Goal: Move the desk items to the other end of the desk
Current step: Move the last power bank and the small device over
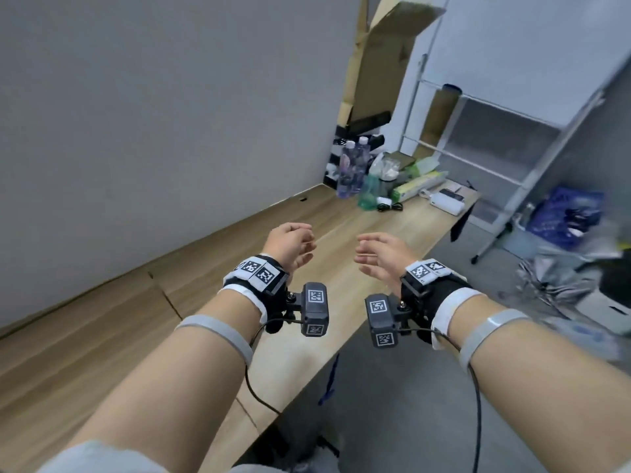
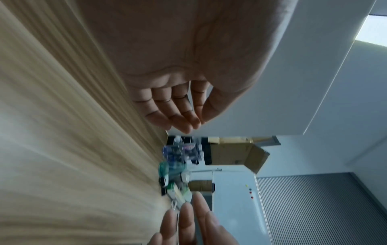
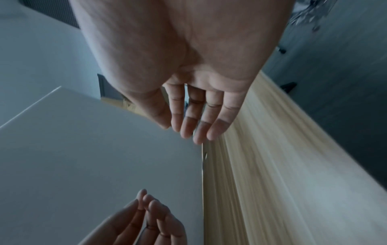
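Observation:
Both hands hover empty above the bare middle of the long wooden desk [image 1: 102, 336]. My left hand [image 1: 297, 242] has loosely curled fingers [image 2: 178, 116] and holds nothing. My right hand [image 1: 372, 254], a little to its right, is relaxed with fingers [image 3: 194, 122] nearly straight. The desk items are clustered at the far end: two clear water bottles [image 1: 351, 169], a green plastic bag [image 1: 370, 192], black cables [image 1: 389, 207], a green-and-white box [image 1: 420, 185] and a white power bank [image 1: 445, 201]. In the left wrist view the same cluster [image 2: 178, 167] lies beyond the fingertips, blurred.
A grey wall [image 1: 153, 97] runs along the desk's left side. Folded cardboard [image 1: 382, 63] leans at the far end. A metal rack [image 1: 495, 138], a blue bag [image 1: 566, 216] and grey clutter [image 1: 563, 281] stand on the floor to the right.

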